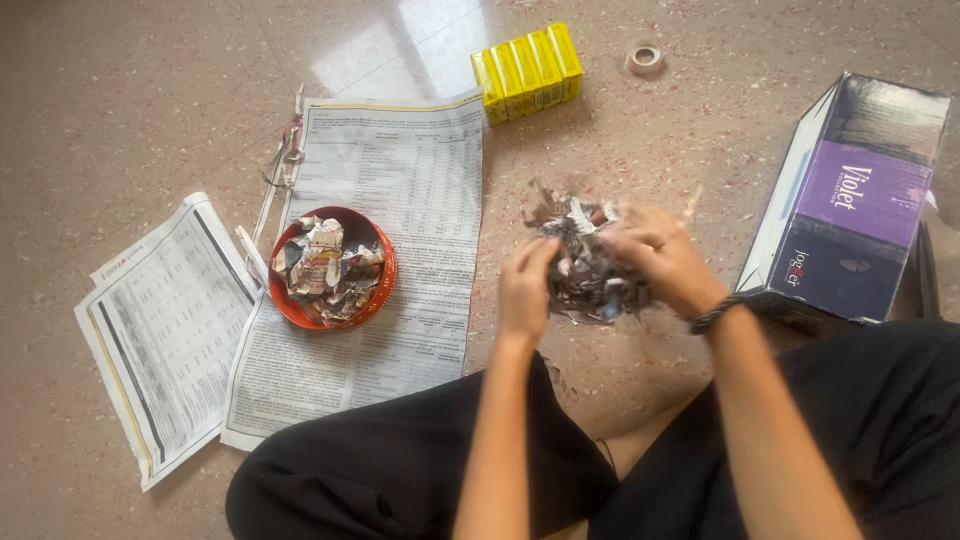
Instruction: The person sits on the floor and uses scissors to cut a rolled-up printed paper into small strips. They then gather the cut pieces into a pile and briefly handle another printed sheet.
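Both of my hands hold a crumpled wad of printed paper (582,262) above the floor, in front of my crossed legs. My left hand (525,292) grips its left side with bent fingers. On the wad's right and top my right hand (655,255) closes over it; a dark band sits on that wrist. The paper is blurred, and its middle is partly hidden by my fingers.
A red round bowl (382,285) filled with torn paper scraps stands on a spread newspaper sheet (400,200). A folded newspaper (165,330) lies at left. Yellow packets (527,70) and a tape roll (645,58) sit farther off. A dark and purple box (855,200) stands at right.
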